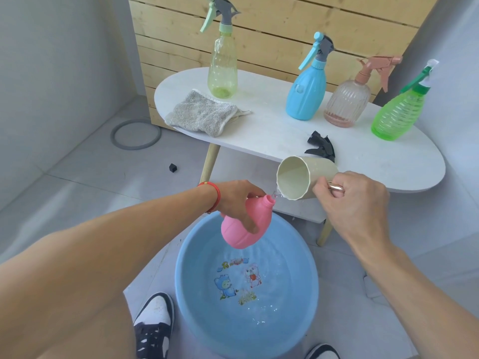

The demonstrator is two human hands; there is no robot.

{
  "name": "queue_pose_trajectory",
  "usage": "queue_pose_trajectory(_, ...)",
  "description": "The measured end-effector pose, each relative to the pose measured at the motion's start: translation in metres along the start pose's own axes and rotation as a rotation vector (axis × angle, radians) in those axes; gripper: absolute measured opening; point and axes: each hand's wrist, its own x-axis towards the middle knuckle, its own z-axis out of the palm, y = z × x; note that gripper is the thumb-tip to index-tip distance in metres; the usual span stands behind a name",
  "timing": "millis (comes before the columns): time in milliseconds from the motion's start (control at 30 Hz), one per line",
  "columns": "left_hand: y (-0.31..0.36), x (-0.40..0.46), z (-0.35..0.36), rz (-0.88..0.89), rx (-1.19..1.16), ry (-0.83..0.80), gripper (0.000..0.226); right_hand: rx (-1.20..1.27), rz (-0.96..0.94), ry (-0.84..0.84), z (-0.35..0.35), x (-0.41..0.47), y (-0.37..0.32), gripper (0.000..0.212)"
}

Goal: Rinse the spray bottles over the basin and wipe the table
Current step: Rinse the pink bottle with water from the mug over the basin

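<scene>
My left hand (239, 200) grips a pink bottle (242, 230) with no spray head, tilted over the blue basin (189, 288). My right hand (355, 200) holds a cream cup (298, 177) by its metal handle, tipped so that water runs from its rim into the pink bottle's neck. The basin stands on the floor and holds water. On the white oval table (272, 133) stand a yellow-green bottle (223, 66), a blue one (307, 92), a clear pink-headed one (347, 102) and a green one (396, 115). A black spray head (321, 146) lies loose near the table's front edge.
A grey cloth (202, 114) lies on the table's left end. A wooden slat panel (285, 29) stands behind the table. On the tiled floor lie a grey ring (136, 134) and a small black cube (173, 167). My shoes (155, 327) stand beside the basin.
</scene>
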Motion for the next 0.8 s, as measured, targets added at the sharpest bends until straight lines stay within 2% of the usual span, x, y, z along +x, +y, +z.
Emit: queue_pose_trajectory(800,-0.003,-0.003,0.001,-0.05,-0.059,0.022,0.076,-0.13,-0.369,0.26,0.012,-0.001,0.008,0.038)
